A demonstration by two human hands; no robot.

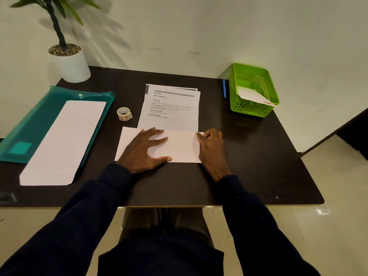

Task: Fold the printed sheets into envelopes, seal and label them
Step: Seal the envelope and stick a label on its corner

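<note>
Head view: white paper (180, 148) lies long-axis left-right, directly under both hands; left hand (143, 152) flat, pressing it; right hand (211, 150) at its right edge, grip unclear.

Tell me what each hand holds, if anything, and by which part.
The left hand lies flat on the white sheet, gripping nothing. The right hand touches the sheet's upper right corner; whether it pinches it cannot be told.

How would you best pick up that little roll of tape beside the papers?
Come straight down on the roll of tape and pinch across its outer band. It lies roughly flat, hole upward, with bare table all round, so thumb and finger fit either side.
</note>
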